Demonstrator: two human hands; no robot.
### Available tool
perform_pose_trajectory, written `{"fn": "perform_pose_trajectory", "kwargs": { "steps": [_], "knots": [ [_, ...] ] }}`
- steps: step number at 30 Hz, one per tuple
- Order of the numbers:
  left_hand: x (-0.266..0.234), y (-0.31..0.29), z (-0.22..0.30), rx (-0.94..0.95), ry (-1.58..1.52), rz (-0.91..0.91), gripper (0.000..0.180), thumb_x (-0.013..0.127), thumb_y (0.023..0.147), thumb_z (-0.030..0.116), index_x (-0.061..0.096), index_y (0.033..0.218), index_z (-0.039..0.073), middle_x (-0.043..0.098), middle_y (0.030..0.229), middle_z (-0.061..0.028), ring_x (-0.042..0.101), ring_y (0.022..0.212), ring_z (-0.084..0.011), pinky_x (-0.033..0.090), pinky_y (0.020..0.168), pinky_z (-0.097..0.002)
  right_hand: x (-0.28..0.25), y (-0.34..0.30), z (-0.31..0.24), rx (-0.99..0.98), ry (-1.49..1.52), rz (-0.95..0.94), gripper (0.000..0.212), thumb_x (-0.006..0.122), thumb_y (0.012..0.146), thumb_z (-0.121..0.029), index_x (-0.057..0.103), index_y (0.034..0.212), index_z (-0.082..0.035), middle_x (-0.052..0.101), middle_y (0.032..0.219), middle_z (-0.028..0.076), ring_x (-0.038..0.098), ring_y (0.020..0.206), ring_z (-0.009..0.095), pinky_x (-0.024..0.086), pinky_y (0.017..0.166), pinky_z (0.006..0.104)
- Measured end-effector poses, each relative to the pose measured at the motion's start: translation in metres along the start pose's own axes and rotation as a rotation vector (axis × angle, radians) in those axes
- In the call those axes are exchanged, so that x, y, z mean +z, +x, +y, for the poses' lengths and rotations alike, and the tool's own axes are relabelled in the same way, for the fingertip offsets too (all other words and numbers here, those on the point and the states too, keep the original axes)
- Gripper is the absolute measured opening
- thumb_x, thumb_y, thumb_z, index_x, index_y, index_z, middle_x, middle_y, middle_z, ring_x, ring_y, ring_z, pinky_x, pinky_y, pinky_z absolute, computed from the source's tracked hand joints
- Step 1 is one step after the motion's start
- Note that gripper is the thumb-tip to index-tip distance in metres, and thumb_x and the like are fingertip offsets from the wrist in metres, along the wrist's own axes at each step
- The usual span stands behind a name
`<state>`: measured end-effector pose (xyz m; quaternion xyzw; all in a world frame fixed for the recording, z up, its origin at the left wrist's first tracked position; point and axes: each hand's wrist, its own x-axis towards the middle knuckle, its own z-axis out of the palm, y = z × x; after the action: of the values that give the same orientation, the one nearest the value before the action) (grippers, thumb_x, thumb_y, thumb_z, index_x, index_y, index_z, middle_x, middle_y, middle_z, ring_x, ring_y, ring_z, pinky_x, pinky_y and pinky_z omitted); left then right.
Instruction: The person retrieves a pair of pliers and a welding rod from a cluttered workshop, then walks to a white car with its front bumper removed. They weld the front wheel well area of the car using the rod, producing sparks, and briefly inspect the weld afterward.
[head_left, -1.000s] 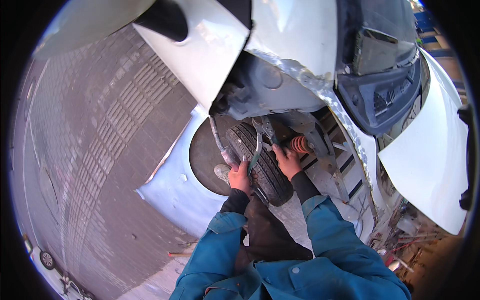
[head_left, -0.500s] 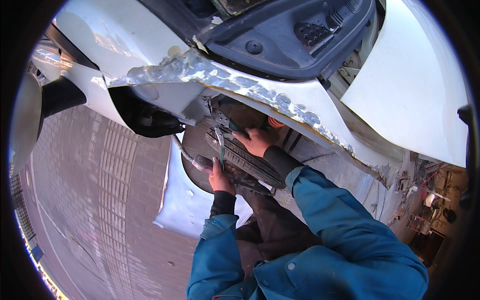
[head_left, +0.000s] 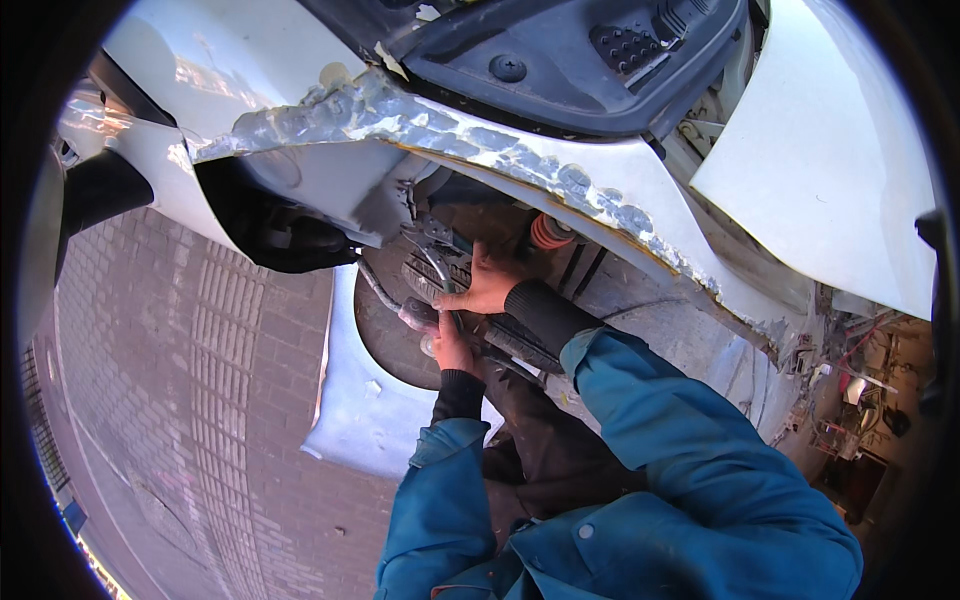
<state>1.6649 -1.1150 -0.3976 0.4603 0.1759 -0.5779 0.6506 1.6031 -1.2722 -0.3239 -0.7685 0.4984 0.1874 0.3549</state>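
Note:
Locking pliers (head_left: 438, 258) sit at the torn lower edge of the white car body, inside the wheel arch. My right hand (head_left: 488, 285) closes round them from the right, its thumb stretched across the lower handle. Just below, my left hand (head_left: 457, 350) grips a bent-necked tool (head_left: 414, 314) that looks like a welding torch; a fingertip meets the pliers' handle end. The tool's grey neck (head_left: 375, 288) curves up to the left. Behind both hands is a tyre (head_left: 525, 343), partly covered by them. My right fingertips are partly hidden.
Above runs the white arch edge (head_left: 480, 150), ground to bare metal and jagged. A black plastic housing (head_left: 560, 80) lies above it, a white panel (head_left: 820, 150) to the right. A red coil spring (head_left: 550, 232) shows inside. A cut white panel (head_left: 365, 420) rests on the paving (head_left: 230, 400).
My right hand has shifted left and its thumb has come down across the pliers' lower handle. My left hand has moved slightly right, nearer to it. The view has shifted a little.

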Motion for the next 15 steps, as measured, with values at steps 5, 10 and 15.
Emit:
{"fn": "perform_pose_trajectory", "kwargs": {
  "steps": [5, 10, 15],
  "knots": [
    [0.0, 0.003, -0.005, -0.046, -0.169, -0.038, 0.041, 0.062, 0.107, 0.04, 0.06, 0.131, 0.007, 0.073, 0.118, -0.0075, 0.073, 0.102, -0.0236, 0.06, 0.093, -0.0441, 0.013, 0.004, -0.004, 0.056, -0.001, 0.028, 0.143, 0.068, 0.071, -0.088, 0.024, 0.152, 0.021, 0.041, 0.153, 0.043, 0.039, 0.145, 0.058, 0.019, 0.128, 0.0603],
    [0.003, 0.002, -0.007, -0.026, -0.152, -0.033, 0.05, 0.06, 0.108, 0.045, 0.054, 0.142, 0.008, 0.07, 0.131, -0.0108, 0.071, 0.116, -0.0277, 0.058, 0.101, -0.0464, 0.019, 0.002, -0.014, 0.13, 0.028, 0.145, 0.129, 0.07, 0.073, -0.084, 0.036, 0.144, 0.018, 0.049, 0.148, 0.041, 0.05, 0.142, 0.048, 0.035, 0.123, 0.0518],
    [0.006, 0.0, -0.008, -0.027, -0.181, -0.053, 0.048, 0.062, 0.107, 0.043, 0.056, 0.138, 0.008, 0.07, 0.127, -0.0108, 0.071, 0.113, -0.0273, 0.059, 0.1, -0.0485, 0.02, 0.007, -0.018, 0.134, 0.001, 0.169, 0.112, 0.074, 0.075, -0.069, 0.039, 0.139, 0.017, 0.058, 0.138, 0.036, 0.061, 0.129, 0.043, 0.05, 0.109, 0.0464]
  ]
}}
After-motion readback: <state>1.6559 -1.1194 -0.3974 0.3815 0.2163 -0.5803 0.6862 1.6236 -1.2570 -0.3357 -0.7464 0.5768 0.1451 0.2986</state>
